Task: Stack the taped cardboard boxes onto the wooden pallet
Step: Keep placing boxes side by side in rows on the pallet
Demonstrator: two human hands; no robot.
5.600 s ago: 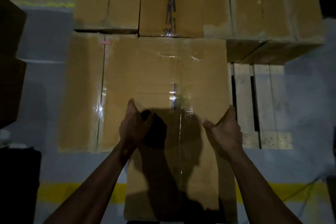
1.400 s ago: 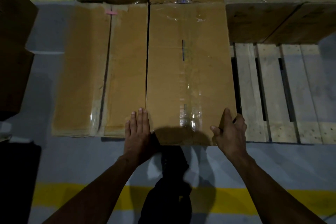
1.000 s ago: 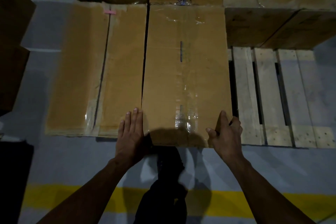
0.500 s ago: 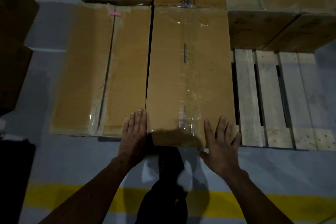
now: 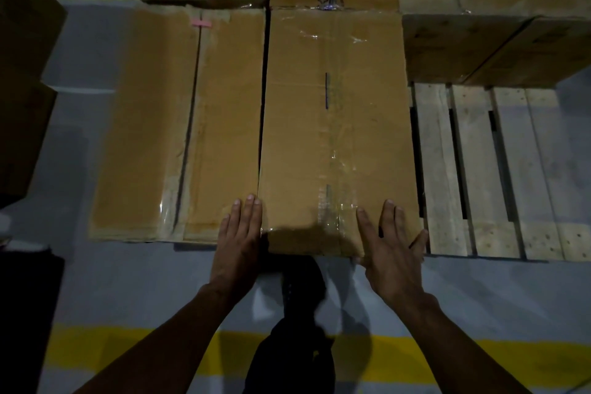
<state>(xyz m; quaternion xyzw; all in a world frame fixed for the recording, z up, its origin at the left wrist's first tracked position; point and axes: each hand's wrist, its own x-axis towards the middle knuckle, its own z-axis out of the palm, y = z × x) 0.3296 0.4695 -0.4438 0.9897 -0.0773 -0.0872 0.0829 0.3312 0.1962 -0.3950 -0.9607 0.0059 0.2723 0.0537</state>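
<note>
Overhang is your risk: the taped box (image 5: pixel 335 131) juts past its neighbour box (image 5: pixel 179 125) at the pallet (image 5: pixel 479 176) edge. Your left hand (image 5: pixel 238 240) and right hand (image 5: pixel 391 249) lie flat, fingers straight, gripping nothing, so an uneven shove could skew it.

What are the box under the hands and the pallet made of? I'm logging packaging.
Box: brown matte cardboard, its seam under glossy clear tape that glints. Pallet: pale, bare-looking wooden slats with gaps and apparent nail dots; likely unfinished.
</note>
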